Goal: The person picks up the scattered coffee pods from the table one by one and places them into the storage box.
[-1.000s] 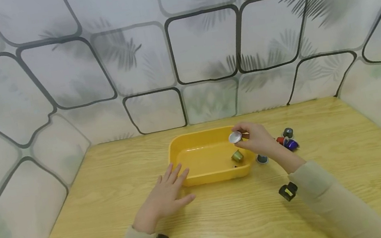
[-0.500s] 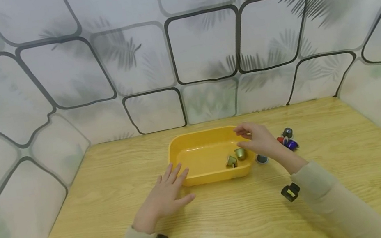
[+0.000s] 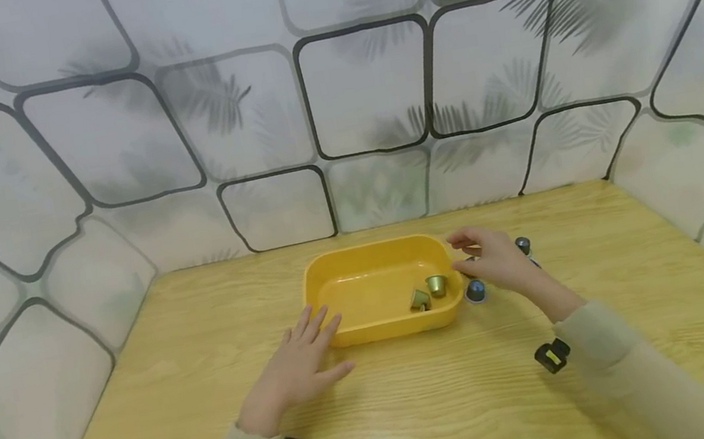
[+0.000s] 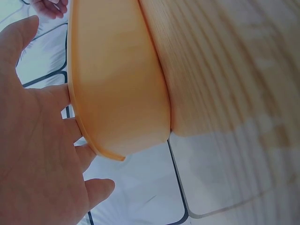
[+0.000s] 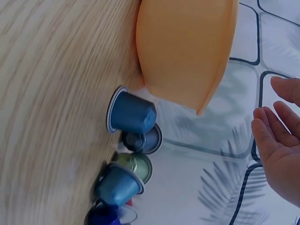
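My left hand (image 3: 290,375) lies with spread fingers at the front left corner of a yellow tray (image 3: 370,332); in the left wrist view its fingers reach over the tray's rim (image 4: 74,101). To the right of the tray, my right hand (image 3: 500,261) hovers with loosely bent fingers and nothing between them. Two green coffee capsules, one upright (image 3: 436,285) and one tipped (image 3: 418,299), sit in the tray's right end. A blue coffee capsule (image 5: 133,112) stands just outside the tray. Beyond it lie a dark capsule (image 5: 145,140), a green capsule (image 5: 135,166) and another blue capsule (image 5: 119,185).
A purple-blue capsule (image 5: 105,215) and a bit of red show at the lower edge of the right wrist view. Behind the wooden table (image 3: 383,414) stands a patterned cloth wall (image 3: 365,87), which also closes off both sides.
A silver-lidded capsule left my right hand and is now in the tray. The hand has since moved right, past the tray's edge. My left hand stays at the tray.
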Tool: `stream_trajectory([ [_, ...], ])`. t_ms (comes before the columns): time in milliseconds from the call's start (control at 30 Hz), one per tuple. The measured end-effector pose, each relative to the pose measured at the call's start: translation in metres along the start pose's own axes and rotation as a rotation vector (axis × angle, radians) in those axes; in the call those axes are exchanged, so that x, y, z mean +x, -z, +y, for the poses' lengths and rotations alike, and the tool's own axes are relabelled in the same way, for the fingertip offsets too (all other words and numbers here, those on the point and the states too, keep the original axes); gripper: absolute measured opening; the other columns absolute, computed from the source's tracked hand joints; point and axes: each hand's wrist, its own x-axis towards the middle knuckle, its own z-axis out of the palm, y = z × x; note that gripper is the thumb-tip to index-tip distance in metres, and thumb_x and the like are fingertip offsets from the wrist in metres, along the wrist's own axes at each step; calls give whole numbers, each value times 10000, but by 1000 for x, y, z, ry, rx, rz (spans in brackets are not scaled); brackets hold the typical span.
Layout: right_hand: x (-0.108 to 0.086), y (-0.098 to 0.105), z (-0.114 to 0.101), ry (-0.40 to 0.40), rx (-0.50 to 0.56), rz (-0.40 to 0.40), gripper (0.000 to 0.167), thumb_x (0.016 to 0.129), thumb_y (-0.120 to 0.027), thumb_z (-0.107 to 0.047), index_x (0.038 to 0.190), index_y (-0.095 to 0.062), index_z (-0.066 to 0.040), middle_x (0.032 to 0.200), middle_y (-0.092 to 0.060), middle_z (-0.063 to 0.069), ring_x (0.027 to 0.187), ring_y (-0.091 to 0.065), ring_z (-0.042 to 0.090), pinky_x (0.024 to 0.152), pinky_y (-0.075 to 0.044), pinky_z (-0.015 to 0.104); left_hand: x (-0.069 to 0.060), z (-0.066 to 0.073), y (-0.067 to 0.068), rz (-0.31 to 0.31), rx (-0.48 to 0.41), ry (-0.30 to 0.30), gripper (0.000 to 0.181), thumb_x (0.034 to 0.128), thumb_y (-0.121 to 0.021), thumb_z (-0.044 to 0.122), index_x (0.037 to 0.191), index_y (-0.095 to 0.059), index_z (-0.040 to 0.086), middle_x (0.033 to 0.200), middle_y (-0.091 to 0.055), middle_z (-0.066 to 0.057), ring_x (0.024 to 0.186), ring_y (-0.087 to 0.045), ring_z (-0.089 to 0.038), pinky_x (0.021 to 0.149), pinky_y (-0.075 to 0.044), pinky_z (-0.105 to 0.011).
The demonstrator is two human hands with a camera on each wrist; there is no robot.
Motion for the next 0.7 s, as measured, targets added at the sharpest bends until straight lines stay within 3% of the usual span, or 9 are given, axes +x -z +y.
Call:
stream_trajectory([
  [433,-17,24,25,2,-19,74,395,816,-624,-59,1166,-491,66,1138,-519,235,1047,-497,358,871,-416,384,-2,0,0,12,-27,-8,713,866,-471,491,1412,-227,102,1456,-125,-132,1322,10,-295,985,-127,-572],
  [700,-29,45,39,-49,-12,135,444,833,-624,-237,1177,-503,16,1136,-525,219,1005,-531,360,802,-457,371,0,-1,-1,13,-24,-4,709,867,-475,484,1413,-225,107,1458,-116,-127,1323,16,-292,987,-123,-570],
])
